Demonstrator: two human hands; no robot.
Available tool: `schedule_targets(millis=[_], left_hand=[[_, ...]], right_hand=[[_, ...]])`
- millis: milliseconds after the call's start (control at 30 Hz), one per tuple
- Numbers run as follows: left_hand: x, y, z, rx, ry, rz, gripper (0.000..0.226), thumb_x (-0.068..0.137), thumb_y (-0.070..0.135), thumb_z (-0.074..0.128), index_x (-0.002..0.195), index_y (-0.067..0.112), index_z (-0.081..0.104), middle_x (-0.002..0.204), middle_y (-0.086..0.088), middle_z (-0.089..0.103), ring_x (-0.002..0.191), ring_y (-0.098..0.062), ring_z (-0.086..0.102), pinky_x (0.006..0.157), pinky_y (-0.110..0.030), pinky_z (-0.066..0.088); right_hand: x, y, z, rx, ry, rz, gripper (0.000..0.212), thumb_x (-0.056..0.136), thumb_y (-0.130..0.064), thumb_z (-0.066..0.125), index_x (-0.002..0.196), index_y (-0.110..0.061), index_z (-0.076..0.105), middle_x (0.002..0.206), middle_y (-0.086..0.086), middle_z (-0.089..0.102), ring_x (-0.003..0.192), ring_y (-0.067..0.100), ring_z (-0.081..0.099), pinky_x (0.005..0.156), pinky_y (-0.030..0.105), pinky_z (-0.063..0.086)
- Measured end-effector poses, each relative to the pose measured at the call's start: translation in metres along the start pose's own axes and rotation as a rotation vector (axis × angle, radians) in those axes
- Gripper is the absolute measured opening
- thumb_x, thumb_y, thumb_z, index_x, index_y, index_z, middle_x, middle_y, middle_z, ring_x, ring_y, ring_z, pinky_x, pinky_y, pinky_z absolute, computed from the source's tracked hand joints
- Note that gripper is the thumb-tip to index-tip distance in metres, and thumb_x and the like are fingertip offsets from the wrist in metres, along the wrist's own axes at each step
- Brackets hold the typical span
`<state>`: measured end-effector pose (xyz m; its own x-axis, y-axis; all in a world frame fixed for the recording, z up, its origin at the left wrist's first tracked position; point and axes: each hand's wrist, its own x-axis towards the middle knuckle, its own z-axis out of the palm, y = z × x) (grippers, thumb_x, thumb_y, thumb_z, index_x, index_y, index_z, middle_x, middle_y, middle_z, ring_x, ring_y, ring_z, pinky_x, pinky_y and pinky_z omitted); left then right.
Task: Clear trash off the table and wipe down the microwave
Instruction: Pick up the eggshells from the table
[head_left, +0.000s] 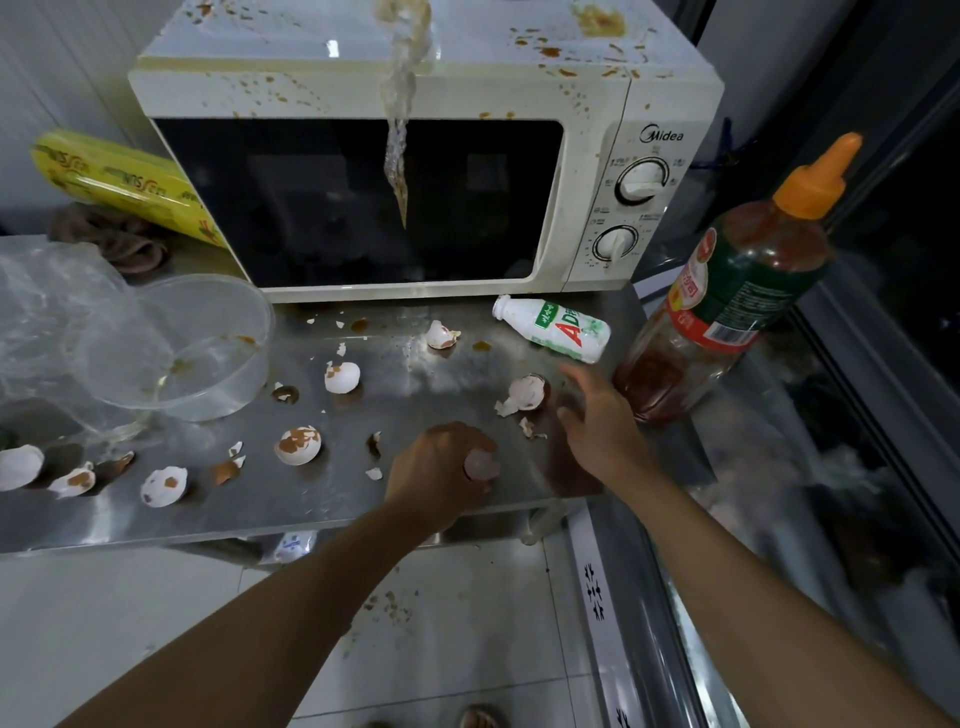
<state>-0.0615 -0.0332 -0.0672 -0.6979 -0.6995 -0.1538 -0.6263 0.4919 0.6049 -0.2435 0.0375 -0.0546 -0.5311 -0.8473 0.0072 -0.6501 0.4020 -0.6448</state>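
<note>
Left hand: the left hand (441, 467) is curled shut around a pale bit of eggshell (482, 464), near the front edge of the table (363, 499).
Right hand: the right hand (597, 415) is open with the fingers (574, 375) spread, and it holds nothing. It hovers just beside a broken shell (525, 393) and near the sauce bottle (727, 291).
Trash on the table: lots is left. Shell halves (297, 445) and small bits lie all over the metal top. A small white drink bottle (553, 328) lies on its side in front of the microwave (389, 156). A clear plastic bowl (192, 348) and a crinkly clear bag (47, 312) sit on the left.
Microwave: not wiped yet. Brown spots cover the top and front, and a clear wet-looking strip (400, 119) hangs down over the door.
Cloth: a brownish rag (109, 234) lies at the back left, under a yellow roll (119, 182), well apart from both hands.
Floor: a few crumbs lie on the tiles too.
How far along: I think this is near the start. Only one shell is picked up. The rest of the trash and all the wiping are left to do.
</note>
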Motion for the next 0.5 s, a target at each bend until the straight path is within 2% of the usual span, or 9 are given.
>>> schedule_targets(millis=[67,133,233,333,400,500], left_hand=[[0.001,-0.003,-0.003,-0.01,0.043,-0.025,0.04,0.075,0.022,0.074,0.113,0.023,0.062,0.117,0.002,0.062,0.107,-0.018,0.058,0.089,-0.037,0.051],[0.003,-0.007,-0.005,-0.005,0.082,-0.041,0.041,0.074,0.021,0.074,0.114,0.021,0.062,0.116,-0.001,0.064,0.105,-0.02,0.059,0.087,-0.037,0.052],[0.005,-0.012,-0.008,0.002,0.132,-0.053,0.039,0.073,0.024,0.076,0.11,0.019,0.064,0.109,-0.003,0.067,0.098,-0.021,0.062,0.081,-0.032,0.051],[0.007,-0.015,-0.009,-0.002,0.141,-0.062,0.037,0.071,0.025,0.077,0.106,0.02,0.065,0.105,-0.002,0.067,0.095,-0.021,0.062,0.078,-0.032,0.051],[0.008,-0.017,-0.01,-0.02,0.138,-0.062,0.036,0.071,0.023,0.077,0.104,0.02,0.065,0.104,-0.002,0.068,0.096,-0.022,0.062,0.08,-0.034,0.051],[0.009,-0.02,-0.011,-0.049,0.133,-0.061,0.035,0.071,0.021,0.077,0.104,0.019,0.065,0.103,-0.002,0.068,0.095,-0.022,0.062,0.081,-0.037,0.052]], right_hand=[[-0.004,0.002,0.001,-0.012,0.06,0.028,0.04,0.083,-0.003,0.063,0.122,-0.01,0.054,0.123,0.009,0.054,0.115,0.023,0.052,0.098,0.034,0.043],[-0.008,0.004,0.004,-0.025,0.077,0.039,0.029,0.079,-0.005,0.067,0.107,-0.011,0.061,0.108,0.007,0.058,0.097,0.02,0.056,0.083,0.026,0.045],[-0.014,0.004,0.012,-0.041,-0.003,0.002,0.021,0.074,-0.008,0.073,0.094,-0.013,0.068,0.099,0.003,0.06,0.077,0.011,0.052,0.063,0.005,0.033],[-0.015,0.0,0.022,-0.03,-0.057,-0.022,0.028,0.073,-0.007,0.074,0.1,-0.012,0.069,0.103,0.004,0.059,0.078,0.01,0.053,0.066,0.003,0.033],[-0.014,-0.002,0.028,-0.048,-0.05,-0.029,0.032,0.075,-0.006,0.072,0.106,-0.012,0.068,0.108,0.005,0.057,0.089,0.016,0.056,0.075,0.01,0.035],[-0.014,-0.004,0.035,-0.144,-0.012,-0.067,0.024,0.082,-0.007,0.065,0.107,-0.007,0.067,0.112,0.01,0.057,0.099,0.023,0.056,0.083,0.021,0.039]])
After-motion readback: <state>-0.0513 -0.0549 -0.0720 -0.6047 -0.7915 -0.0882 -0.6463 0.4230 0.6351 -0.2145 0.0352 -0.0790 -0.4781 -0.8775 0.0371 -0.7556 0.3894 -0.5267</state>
